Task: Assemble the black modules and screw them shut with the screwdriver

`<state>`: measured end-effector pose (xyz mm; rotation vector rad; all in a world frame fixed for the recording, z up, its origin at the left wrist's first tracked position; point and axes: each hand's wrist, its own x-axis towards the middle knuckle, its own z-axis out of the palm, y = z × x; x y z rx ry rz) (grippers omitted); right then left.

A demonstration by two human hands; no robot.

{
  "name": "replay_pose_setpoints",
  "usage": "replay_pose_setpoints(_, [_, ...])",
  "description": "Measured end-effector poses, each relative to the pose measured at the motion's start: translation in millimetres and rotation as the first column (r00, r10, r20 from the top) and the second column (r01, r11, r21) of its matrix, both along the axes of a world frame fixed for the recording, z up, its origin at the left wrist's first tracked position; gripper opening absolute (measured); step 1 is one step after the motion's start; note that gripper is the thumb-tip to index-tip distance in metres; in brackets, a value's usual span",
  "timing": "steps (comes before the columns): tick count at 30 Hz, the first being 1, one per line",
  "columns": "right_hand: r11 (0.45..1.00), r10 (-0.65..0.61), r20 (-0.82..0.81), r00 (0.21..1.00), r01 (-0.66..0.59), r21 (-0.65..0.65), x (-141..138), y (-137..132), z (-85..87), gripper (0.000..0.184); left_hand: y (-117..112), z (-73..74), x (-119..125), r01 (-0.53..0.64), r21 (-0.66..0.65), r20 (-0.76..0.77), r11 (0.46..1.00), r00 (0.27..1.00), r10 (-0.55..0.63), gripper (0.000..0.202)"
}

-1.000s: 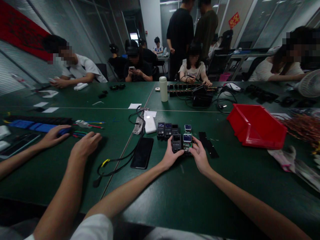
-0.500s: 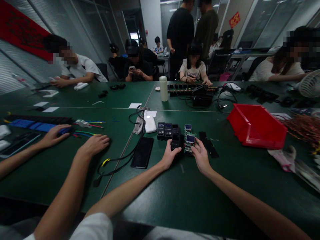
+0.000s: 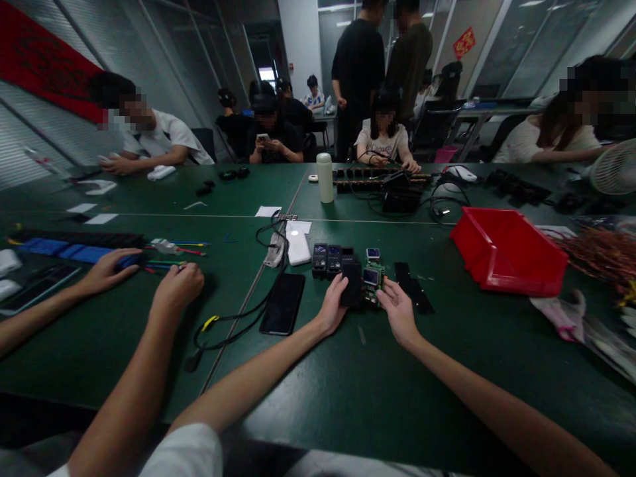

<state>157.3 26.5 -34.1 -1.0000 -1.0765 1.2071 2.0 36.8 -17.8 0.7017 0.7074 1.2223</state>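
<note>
My left hand [image 3: 332,309] grips a small black module [image 3: 352,285] and holds it tipped up on the green table [image 3: 348,391]. My right hand [image 3: 398,314] pinches a green circuit board with a small lit screen [image 3: 371,278] right beside it. Just beyond them stand a row of similar black modules [image 3: 328,257] and another screen board [image 3: 372,254]. A black flat strip [image 3: 412,285] lies just right of my right hand.
A black phone [image 3: 283,303] and a cable [image 3: 233,318] lie to the left, a white power bank [image 3: 298,246] beyond. A red bin [image 3: 509,248] stands at right. A co-worker's hands [image 3: 176,286] work with coloured wires [image 3: 169,255] at left. Several people sit across the table.
My left hand has tipped the black module up from lying flat. The board in my right hand has shifted slightly. The co-worker's nearer hand moved right, then back left.
</note>
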Motion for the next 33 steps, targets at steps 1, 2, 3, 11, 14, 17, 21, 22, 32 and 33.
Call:
replay_pose_setpoints(1, [1.0,-0.01,0.0,1.0,0.01,0.003,0.0,0.2,-0.9,0.039,0.4,-0.9,-0.2,0.003,-0.015,0.005,1.0,1.0,-0.003,0.043])
replay_pose_setpoints(2, [1.0,-0.022,-0.001,1.0,0.022,0.004,0.0,0.4,-1.5,0.039,0.8,-2.0,-0.4,0.009,-0.026,0.015,1.0,1.0,-0.008,0.044])
replay_pose_setpoints(3, [1.0,-0.031,-0.001,1.0,0.031,0.007,0.0,0.4,-1.8,0.039,1.2,-2.9,-0.7,0.018,-0.035,0.029,0.999,0.999,-0.017,0.045])
replay_pose_setpoints(11, [1.0,-0.009,0.019,1.0,0.009,0.012,0.6,-2.8,5.5,0.037,4.2,0.6,-5.3,0.159,-0.11,0.107,0.981,0.983,-0.148,0.054])
replay_pose_setpoints(14, [1.0,0.014,0.013,1.0,-0.015,0.011,0.6,-3.6,4.3,0.035,5.8,1.6,-6.8,0.168,-0.134,0.12,0.977,0.981,-0.152,0.056])
replay_pose_setpoints(17, [1.0,0.021,0.012,1.0,-0.021,0.002,0.5,-3.4,1.3,0.037,7.2,0.5,-7.6,0.149,-0.162,0.145,0.975,0.981,-0.126,0.056])
replay_pose_setpoints(21, [0.998,0.063,-0.022,0.998,-0.064,-0.022,0.7,-1.7,-1.4,0.039,8.7,-0.9,-8.7,0.12,-0.193,0.178,0.974,0.98,-0.085,0.051])
replay_pose_setpoints(22, [0.997,0.073,-0.037,0.997,-0.074,-0.021,1.0,-1.2,-1.5,0.039,8.9,-0.9,-9.0,0.123,-0.199,0.182,0.972,0.979,-0.087,0.05])
replay_pose_setpoints(32, [0.993,0.09,-0.179,0.98,-0.102,-0.059,0.8,-4.3,8.0,0.037,9.3,3.4,-10.3,0.199,-0.211,0.244,0.957,0.959,-0.145,0.047])
replay_pose_setpoints(33, [0.993,0.087,-0.192,0.978,-0.102,-0.067,0.5,-4.6,9.3,0.036,9.7,2.9,-10.3,0.199,-0.209,0.253,0.957,0.957,-0.143,0.045])
